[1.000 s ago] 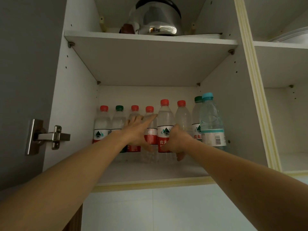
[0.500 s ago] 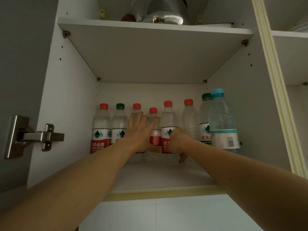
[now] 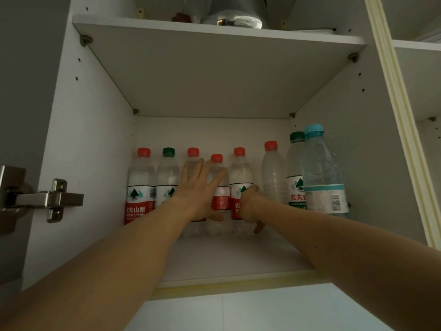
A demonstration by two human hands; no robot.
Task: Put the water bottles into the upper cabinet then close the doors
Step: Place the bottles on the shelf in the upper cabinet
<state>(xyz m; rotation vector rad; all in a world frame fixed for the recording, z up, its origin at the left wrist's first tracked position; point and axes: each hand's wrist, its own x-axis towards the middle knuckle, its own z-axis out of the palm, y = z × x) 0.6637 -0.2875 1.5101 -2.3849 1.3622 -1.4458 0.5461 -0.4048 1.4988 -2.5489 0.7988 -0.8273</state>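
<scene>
Several water bottles stand in a row at the back of the upper cabinet's lower shelf (image 3: 238,259). Most have red caps, two have green caps, and a larger blue-capped bottle (image 3: 322,177) stands at the far right. My left hand (image 3: 198,187) lies with straight spread fingers against a small red-capped bottle (image 3: 220,194) and the one to its left. My right hand (image 3: 250,206) is curled round the lower part of a red-capped bottle (image 3: 241,173) just right of it, thumb pointing down.
The open cabinet door's inner face and its metal hinge (image 3: 47,199) are at the left. A shiny metal pot (image 3: 235,13) sits on the shelf above. A second open compartment (image 3: 424,91) lies to the right. White wall tiles are below.
The camera has moved closer to the cabinet. My left hand's fingers have spread flatter over the bottles; my right hand keeps its grip on the same bottle.
</scene>
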